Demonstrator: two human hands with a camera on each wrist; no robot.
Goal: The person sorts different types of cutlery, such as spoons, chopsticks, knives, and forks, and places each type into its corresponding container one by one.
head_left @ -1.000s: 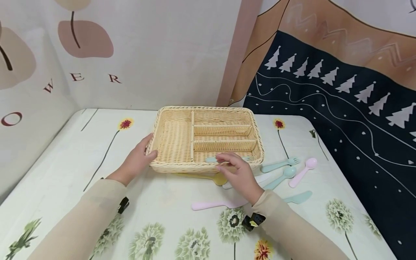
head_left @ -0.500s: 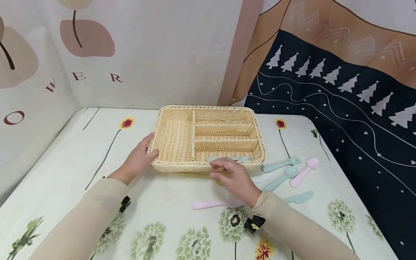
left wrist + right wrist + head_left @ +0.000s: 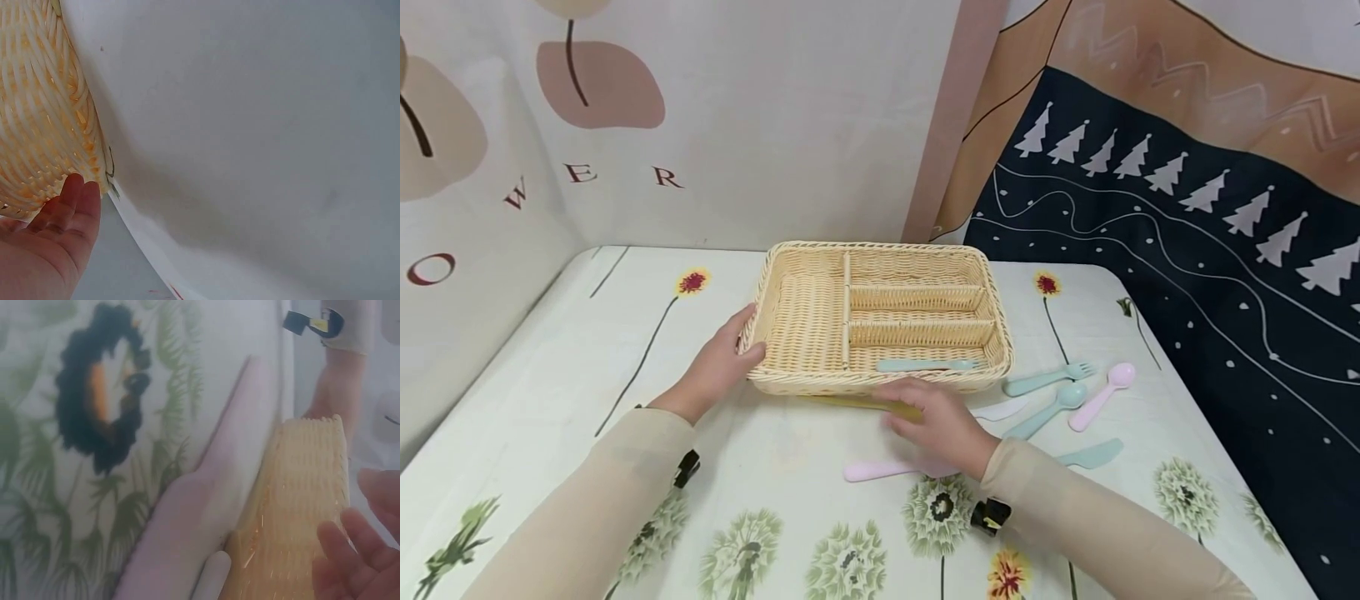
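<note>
A pale wicker basket (image 3: pixel 805 317) with dividers sits at the back of the table. My left hand (image 3: pixel 718 367) grips its left end, thumb over the rim and fingers along the outer side, as the left wrist view also shows. A light blue utensil (image 3: pixel 917 365), seemingly a fork, lies in the front right compartment. My right hand (image 3: pixel 943 425) is just in front of the basket's front wall, fingers relaxed with nothing between them. It is nearest a yellow spoon (image 3: pixel 850 402), which it partly covers, and a pink utensil (image 3: pixel 876 472), whose head it partly hides.
Right of the basket lie a light blue fork (image 3: pixel 1037 382), a light blue spoon (image 3: pixel 1047 412), a pink spoon (image 3: pixel 1102 397), a white knife (image 3: pixel 1003 409) and a light blue knife (image 3: pixel 1093 455). Fabric walls (image 3: pixel 737 125) rise behind the table.
My right hand has drawn back from above the front compartment towards the near side of the basket, uncovering the light blue utensil there. My left hand stays on the basket.
</note>
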